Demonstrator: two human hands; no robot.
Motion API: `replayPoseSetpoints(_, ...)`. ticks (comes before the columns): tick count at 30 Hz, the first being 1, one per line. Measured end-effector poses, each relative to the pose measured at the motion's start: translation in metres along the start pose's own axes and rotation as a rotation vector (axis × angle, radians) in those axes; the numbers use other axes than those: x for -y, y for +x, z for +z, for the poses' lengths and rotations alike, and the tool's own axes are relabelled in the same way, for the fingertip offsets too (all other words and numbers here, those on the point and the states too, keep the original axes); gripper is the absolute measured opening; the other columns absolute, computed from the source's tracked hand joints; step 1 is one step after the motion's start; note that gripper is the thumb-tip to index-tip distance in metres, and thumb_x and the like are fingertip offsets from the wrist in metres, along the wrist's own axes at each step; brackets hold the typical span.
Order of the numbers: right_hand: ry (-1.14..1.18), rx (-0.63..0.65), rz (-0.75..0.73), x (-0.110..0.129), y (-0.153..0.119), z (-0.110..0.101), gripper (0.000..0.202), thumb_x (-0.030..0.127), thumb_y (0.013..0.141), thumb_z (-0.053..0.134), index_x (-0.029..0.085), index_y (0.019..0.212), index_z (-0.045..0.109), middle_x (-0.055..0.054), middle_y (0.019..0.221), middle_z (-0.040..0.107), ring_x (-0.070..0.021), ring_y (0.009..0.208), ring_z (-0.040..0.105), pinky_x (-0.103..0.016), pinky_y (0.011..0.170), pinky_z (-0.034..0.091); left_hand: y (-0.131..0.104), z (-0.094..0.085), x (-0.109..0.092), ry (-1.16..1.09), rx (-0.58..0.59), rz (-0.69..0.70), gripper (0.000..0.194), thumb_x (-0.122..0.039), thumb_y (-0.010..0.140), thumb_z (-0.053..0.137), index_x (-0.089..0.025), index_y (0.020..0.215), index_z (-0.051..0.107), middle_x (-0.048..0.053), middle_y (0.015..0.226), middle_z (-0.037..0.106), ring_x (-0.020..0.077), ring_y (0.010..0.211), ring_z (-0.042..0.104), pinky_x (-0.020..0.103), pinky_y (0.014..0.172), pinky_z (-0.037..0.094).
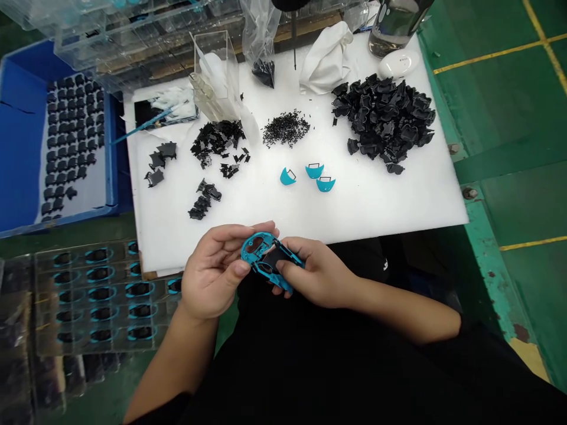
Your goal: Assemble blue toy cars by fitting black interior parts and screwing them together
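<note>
Blue plastic shell (267,258) at counter's (372,206) six o'clock edge, both my grips clamped on it: left hand (207,276) at rounded end, right hand (322,273) thumbing inside. Best brace underneath, press evenly.

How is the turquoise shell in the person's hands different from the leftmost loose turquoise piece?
The turquoise shell is held by the left hand and right hand, while the loose piece lies on the white board. The shell is larger and roughly oval; the loose piece is smaller and crescent-like. The shell holds a broad black part; the loose piece has only a thin black outline at its straight edge. Both combine turquoise with black.
</note>
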State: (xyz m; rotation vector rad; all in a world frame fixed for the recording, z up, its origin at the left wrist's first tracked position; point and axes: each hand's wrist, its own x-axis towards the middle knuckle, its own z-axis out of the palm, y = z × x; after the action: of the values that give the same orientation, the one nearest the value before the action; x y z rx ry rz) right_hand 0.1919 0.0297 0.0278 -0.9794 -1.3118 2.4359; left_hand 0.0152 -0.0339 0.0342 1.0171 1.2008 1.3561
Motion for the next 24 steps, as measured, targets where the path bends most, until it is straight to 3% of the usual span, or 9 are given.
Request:
replayPoseSetpoints(9,-0.042,0.048,-0.035,-0.0038,-0.0013,0.0006,0.008,0.014,0.083,0.054,0.020,0.087,0.051,0.001,0.067,0.065,-0.0145,0.059,0.067,-0.024,0.054,0.055,0.0024,-0.0010,0.0039,-0.035,0.068,0.026,0.030,-0.029,0.088,0.069,-0.021,0.116,0.064,0.012,0.121,0.072,0.0255,0.107,0.072,0.038,0.090,0.061)
replayPoseSetpoints(24,-0.018,0.041,-0.055,-0.0053,-0.0037,0.0009,0.013,0.013,0.082,0.054,0.020,0.092,0.052,0.002,0.069,0.063,-0.0137,0.059,0.066,-0.023,0.053,0.053,-0.0004,-0.0034,0.0052,-0.018,-0.010,-0.027,0.034,-0.032,0.080,0.077,-0.020,0.111,0.066,0.013,0.116,0.074,0.0281,0.102,0.073,0.040,0.085,0.063)
